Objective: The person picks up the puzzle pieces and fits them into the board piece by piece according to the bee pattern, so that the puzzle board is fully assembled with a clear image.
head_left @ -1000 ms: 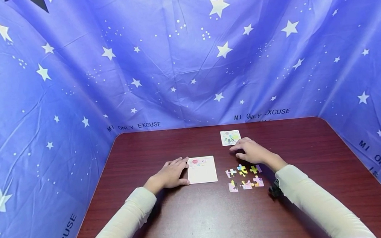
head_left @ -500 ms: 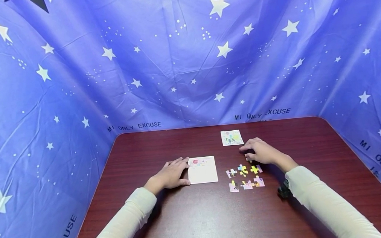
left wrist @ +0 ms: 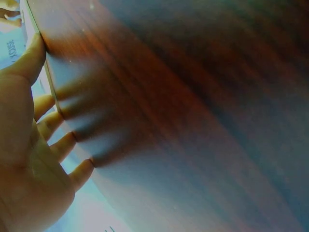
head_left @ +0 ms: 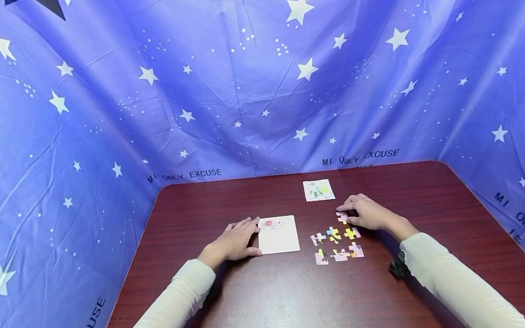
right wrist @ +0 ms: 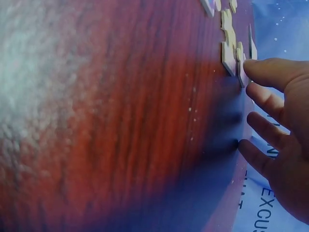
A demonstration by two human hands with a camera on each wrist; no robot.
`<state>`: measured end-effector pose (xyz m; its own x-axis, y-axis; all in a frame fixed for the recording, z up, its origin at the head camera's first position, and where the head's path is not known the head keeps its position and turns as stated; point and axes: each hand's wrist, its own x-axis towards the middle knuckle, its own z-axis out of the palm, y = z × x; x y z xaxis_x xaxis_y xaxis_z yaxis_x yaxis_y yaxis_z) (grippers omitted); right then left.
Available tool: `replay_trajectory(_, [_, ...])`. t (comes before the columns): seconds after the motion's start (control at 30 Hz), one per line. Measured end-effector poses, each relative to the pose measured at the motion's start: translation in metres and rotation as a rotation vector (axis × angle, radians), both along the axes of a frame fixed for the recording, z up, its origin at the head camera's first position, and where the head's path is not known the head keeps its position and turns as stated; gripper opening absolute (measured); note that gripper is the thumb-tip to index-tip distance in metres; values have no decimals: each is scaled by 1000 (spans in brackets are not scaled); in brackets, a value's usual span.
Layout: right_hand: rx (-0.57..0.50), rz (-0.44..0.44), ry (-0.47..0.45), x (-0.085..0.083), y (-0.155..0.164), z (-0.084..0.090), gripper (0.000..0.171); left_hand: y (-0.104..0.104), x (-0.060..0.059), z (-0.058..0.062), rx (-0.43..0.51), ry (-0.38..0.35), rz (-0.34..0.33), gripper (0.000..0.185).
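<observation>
My left hand (head_left: 237,240) rests at the left edge of a square white puzzle board (head_left: 279,240), fingers extended, their tips and thumb against its side. A strip of fitted pieces with a red circle (head_left: 269,223) runs along the board's upper part. To the right, my right hand (head_left: 367,213) pinches a pink puzzle piece (head_left: 341,217) between thumb and index finger, low at the table. The right wrist view has the thumb (right wrist: 270,72) at this piece (right wrist: 243,72), the other fingertips near the tabletop. Several loose yellow and pink puzzle pieces (head_left: 334,235) lie in two rows just below.
A small picture card (head_left: 319,190) lies behind the loose pieces. All of it sits on a dark red wooden table (head_left: 274,298). A blue cloth with white stars (head_left: 236,83) hangs around the back and sides.
My right hand has moved right and slightly toward me from beside the picture card; the pink piece now shows between its fingers. The left hand stays in place.
</observation>
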<state>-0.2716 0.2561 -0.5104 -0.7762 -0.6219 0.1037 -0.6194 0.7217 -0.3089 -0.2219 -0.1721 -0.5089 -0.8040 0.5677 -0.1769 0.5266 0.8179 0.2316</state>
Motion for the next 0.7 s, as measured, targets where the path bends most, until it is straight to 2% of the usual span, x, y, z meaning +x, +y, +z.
replay_trajectory(0.27, [35,-11,14,-2,1,-6,31,-1,0,0,2,5,-4,67])
replay_trajectory(0.7, [11,-20,13,-3,2,-9,31,-2,0,0,11,11,-14,67])
